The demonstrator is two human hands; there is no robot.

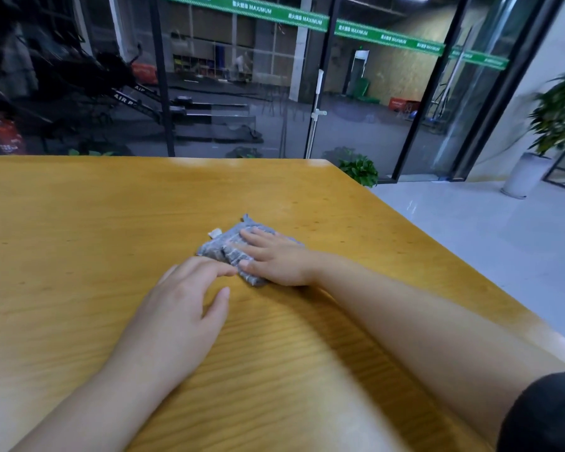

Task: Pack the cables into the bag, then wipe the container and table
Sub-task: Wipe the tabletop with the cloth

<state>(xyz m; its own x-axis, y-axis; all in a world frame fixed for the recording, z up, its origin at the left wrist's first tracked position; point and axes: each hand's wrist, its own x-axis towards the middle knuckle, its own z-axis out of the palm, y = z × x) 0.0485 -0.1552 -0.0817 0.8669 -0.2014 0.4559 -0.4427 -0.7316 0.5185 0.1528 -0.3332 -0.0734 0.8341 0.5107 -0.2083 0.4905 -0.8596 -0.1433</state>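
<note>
Sleeve (548,415), dark, sits nearest at the lower right. Farther out, the left hand (180,305) lies on the table (79,223) with fingers relaxed and spread, holding nothing, its forefinger just beside the cloth (221,247). The right hand (274,259) presses flat on that folded grey cloth mid-table, fingers straight. The cloth looks soft, light and limp, likely to bunch; a flat palm on its middle should serve best. No cables, bag or container show.
</note>
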